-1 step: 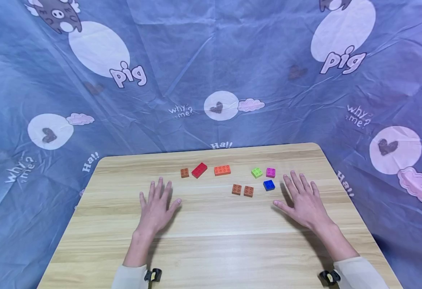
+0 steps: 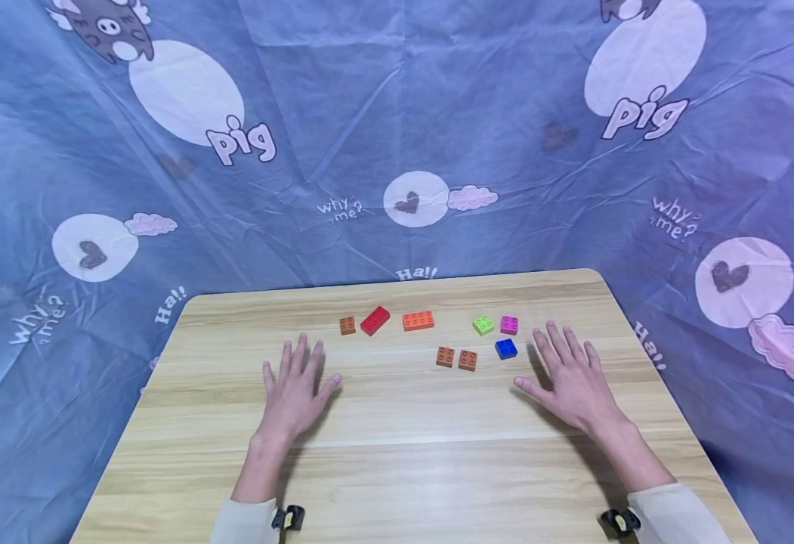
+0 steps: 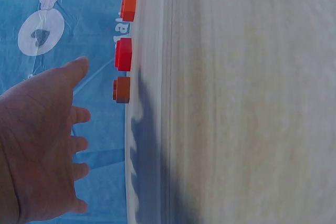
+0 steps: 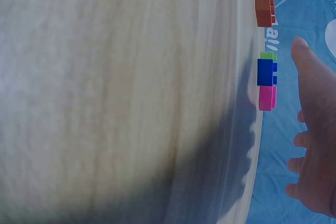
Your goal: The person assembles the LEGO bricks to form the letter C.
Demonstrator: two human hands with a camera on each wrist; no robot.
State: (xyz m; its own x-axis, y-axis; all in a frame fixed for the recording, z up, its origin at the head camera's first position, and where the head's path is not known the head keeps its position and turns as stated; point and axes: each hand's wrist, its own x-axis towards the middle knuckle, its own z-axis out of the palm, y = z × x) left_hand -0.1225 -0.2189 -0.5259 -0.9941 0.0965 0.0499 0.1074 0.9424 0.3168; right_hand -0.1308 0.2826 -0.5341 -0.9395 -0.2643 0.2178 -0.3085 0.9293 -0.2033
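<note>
My left hand (image 2: 292, 399) hovers over the left of the table, fingers spread and holding nothing. Nearest to it are a small brown brick (image 2: 347, 325) and a long red brick (image 2: 375, 320). Over the right side my right hand (image 2: 576, 384) is likewise spread, with nothing in it. Just left of its fingers lie a blue brick (image 2: 506, 348) and a magenta brick (image 2: 509, 325), with a lime green brick (image 2: 483, 325) beside them. Between the hands are a long orange brick (image 2: 418, 320) and two brown bricks, one left (image 2: 445, 357) and one right (image 2: 468, 360). Both hands' shadows show on the wood.
The wooden table (image 2: 397, 483) has rounded far corners. A blue printed cloth (image 2: 342, 98) hangs behind it and along both sides. Each sleeve cuff carries a small black device, one at the left (image 2: 288, 518) and one at the right (image 2: 619, 523).
</note>
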